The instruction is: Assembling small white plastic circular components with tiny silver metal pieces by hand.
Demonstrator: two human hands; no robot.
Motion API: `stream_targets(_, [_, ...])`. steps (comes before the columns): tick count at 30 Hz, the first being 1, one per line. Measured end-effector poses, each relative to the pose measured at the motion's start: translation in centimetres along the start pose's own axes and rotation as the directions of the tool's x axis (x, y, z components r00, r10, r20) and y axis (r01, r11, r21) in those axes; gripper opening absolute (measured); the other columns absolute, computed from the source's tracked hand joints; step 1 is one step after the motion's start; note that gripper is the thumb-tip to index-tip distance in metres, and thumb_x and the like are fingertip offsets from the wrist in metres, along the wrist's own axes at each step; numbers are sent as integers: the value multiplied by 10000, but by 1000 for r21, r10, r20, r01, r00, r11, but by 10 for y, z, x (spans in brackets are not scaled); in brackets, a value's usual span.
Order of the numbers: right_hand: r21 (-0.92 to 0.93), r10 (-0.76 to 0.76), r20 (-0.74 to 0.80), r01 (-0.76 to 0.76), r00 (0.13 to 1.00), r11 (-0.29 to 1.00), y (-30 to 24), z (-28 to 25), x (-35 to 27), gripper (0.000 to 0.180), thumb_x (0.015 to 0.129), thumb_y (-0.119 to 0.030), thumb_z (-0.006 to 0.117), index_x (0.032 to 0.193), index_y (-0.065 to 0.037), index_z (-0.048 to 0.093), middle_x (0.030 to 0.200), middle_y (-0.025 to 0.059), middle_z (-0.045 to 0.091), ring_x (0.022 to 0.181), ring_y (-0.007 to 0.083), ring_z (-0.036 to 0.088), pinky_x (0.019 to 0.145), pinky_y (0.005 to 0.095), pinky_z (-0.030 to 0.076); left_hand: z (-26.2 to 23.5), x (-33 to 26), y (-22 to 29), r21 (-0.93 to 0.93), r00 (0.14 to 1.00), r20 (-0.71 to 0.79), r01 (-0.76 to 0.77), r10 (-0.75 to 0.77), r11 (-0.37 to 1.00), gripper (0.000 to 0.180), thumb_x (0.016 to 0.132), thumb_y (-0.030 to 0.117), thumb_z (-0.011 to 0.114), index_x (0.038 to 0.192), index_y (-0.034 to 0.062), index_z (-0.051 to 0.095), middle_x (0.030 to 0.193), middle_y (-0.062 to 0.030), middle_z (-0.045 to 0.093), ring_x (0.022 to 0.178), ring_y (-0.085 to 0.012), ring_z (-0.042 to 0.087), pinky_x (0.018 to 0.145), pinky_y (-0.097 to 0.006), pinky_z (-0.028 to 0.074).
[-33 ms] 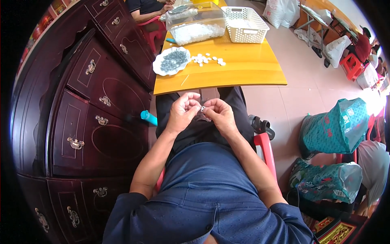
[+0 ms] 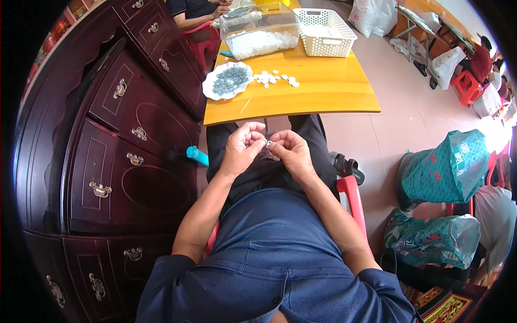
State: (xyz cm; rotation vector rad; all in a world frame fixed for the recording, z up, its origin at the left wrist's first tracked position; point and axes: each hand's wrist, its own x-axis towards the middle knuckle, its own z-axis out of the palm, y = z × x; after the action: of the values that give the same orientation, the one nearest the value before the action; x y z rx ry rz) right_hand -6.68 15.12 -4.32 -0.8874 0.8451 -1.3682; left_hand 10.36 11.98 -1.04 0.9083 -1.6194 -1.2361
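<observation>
My left hand (image 2: 243,145) and my right hand (image 2: 290,151) meet over my lap, just below the near edge of the yellow table (image 2: 323,91). Between their fingertips they pinch a small white piece (image 2: 269,144). On the table ahead lies a white scalloped plate (image 2: 211,92) filled with small grey parts. Beside it sits a loose scatter of small white pieces (image 2: 274,78). Further back stand a clear plastic tub (image 2: 259,32) of white pieces and a white lattice basket (image 2: 326,32).
A dark red wooden cabinet (image 2: 113,140) with brass handles fills the left. A teal cylinder (image 2: 196,155) lies by my left knee. Another person sits at the table's far end (image 2: 196,11). Green sacks (image 2: 447,172) and a red chair (image 2: 353,196) are to my right.
</observation>
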Motion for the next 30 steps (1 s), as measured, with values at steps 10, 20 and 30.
stream_targets(10, [-61, -47, -59, 44, 997, 997, 5, -1, -2, 122, 871, 9, 698, 950, -23, 610, 762, 5, 651, 679, 59, 590, 631, 209, 490, 10, 0, -3, 78, 997, -59, -40, 45, 996, 284, 878, -45, 638, 1156, -17, 586, 813, -7, 654, 692, -32, 590, 643, -198, 500])
stream_targets(20, [-60, -44, -46, 42, 998, 997, 3, -7, 4, 147, 878, 16, 684, 986, -28, 593, 791, 8, 658, 689, 63, 600, 639, 211, 496, 1, 9, 0, 4, 997, 36, 71, -72, 997, 259, 908, 4, 643, 1162, -20, 604, 887, -15, 670, 749, -49, 614, 669, -209, 515])
stream_targets(30, [55, -61, -136, 69, 989, 996, 1, -16, 7, 152, 877, -14, 702, 979, -38, 590, 785, -4, 647, 676, 46, 584, 609, 198, 474, -26, 83, -37, 541, 989, 84, -151, 126, 828, 324, 930, 145, 592, 1231, 33, 634, 769, -149, 670, 693, -242, 667, 655, -344, 526])
